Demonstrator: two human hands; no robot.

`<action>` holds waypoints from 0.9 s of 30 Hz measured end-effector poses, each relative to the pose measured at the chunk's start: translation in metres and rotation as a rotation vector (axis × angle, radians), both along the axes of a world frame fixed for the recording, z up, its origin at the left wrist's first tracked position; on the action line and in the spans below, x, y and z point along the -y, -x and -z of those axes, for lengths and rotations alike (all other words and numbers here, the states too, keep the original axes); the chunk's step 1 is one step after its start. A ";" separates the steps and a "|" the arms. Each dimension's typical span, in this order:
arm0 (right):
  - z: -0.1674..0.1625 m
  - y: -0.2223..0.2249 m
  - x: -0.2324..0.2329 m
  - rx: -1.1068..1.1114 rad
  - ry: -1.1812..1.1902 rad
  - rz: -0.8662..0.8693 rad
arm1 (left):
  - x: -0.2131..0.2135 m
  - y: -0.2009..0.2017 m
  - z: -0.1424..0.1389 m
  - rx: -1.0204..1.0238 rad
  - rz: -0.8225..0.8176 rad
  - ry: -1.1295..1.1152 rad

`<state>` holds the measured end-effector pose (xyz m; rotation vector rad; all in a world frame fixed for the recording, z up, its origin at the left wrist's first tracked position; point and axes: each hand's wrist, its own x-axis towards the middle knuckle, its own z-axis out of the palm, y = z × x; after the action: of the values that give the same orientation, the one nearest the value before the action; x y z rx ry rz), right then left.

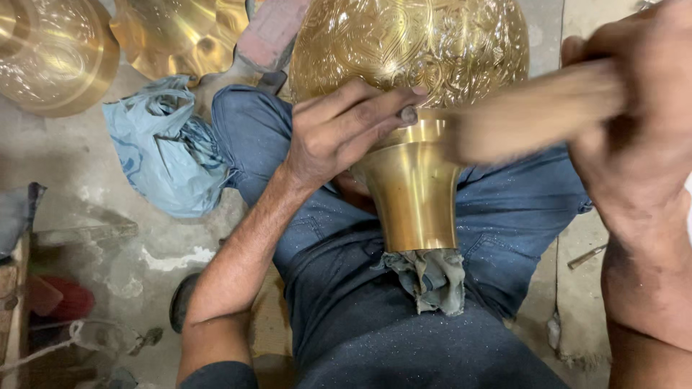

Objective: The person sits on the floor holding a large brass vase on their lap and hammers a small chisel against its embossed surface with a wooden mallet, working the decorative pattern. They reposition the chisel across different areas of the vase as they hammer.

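The brass vase (412, 108) is lying across the person's lap, on blue denim trousers (375, 317). Its engraved, rounded body is pointing away from the camera, and its plain, flared neck is pointing toward the torso. A grey rag (429, 279) is hanging from the mouth of the neck, bunched and frayed.

The left hand (339, 130) is resting on the vase where the engraved body is narrowing into the neck. Its fingers (375, 108) are curling over the metal and pressing against it, the thumb lying along the shoulder of the vase, so the hand is steadying the piece rather than closing fully around it.

The right hand (634, 115) is closing in a fist around a wooden handle (533, 115). The handle is showing motion blur and is pointing at the junction of body and neck, just beside the left fingertips. Its working end is too blurred to identify, and contact with the vase cannot be confirmed.

On the concrete floor (108, 216) to the left, a crumpled light-blue plastic bag (162, 148) is lying against the left knee. Two further brass pieces are sitting beyond it: a round bowl (54, 54) at the upper left corner and a scalloped brass dish (180, 32) beside it.
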<state>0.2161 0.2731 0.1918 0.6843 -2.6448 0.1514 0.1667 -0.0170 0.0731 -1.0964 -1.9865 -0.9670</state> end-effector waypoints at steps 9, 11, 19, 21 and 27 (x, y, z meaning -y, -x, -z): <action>0.005 0.003 0.005 -0.090 -0.062 -0.009 | 0.007 -0.005 -0.008 0.036 -0.013 0.045; 0.004 0.002 0.006 -0.092 -0.066 -0.011 | 0.009 -0.003 -0.004 -0.002 -0.011 0.067; 0.000 0.012 0.010 -0.090 -0.059 -0.049 | -0.005 -0.016 0.007 0.337 -0.010 -0.634; -0.004 0.018 0.012 -0.066 -0.052 -0.066 | -0.021 -0.035 0.012 0.424 -0.059 -0.786; -0.032 0.047 0.033 0.016 -0.086 -0.226 | -0.035 -0.049 0.030 0.343 -0.344 -0.640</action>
<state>0.1693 0.2405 0.2235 1.0138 -2.5951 0.1071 0.2153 0.0181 0.0426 -0.2405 -1.8202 -1.5173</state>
